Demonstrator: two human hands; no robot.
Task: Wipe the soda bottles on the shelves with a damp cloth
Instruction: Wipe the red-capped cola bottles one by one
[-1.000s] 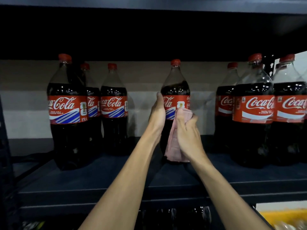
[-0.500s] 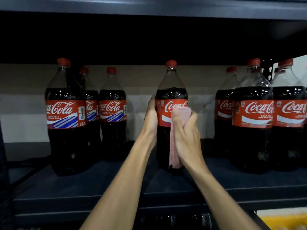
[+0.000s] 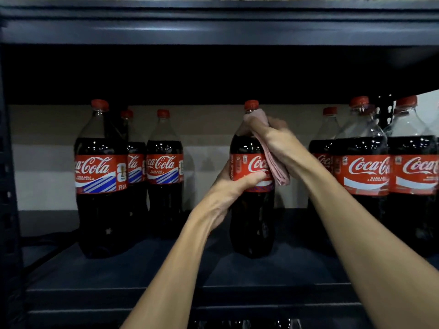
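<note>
Soda bottle [image 3: 251,217] upright on shelf [image 3: 142,276], gaps both sides, left hand [image 3: 228,188] gripping label, right hand [image 3: 273,136] clutching cloth [image 3: 278,169] against neck

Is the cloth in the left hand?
No, the right hand holds the cloth against the bottle near its neck, while the left hand grips the bottle at its label.

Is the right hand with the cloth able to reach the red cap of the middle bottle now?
Probably yes. The right hand holds the pink cloth on the neck of the middle bottle, just below its red cap; nothing lies between. The left hand grips the bottle at the label.
</note>
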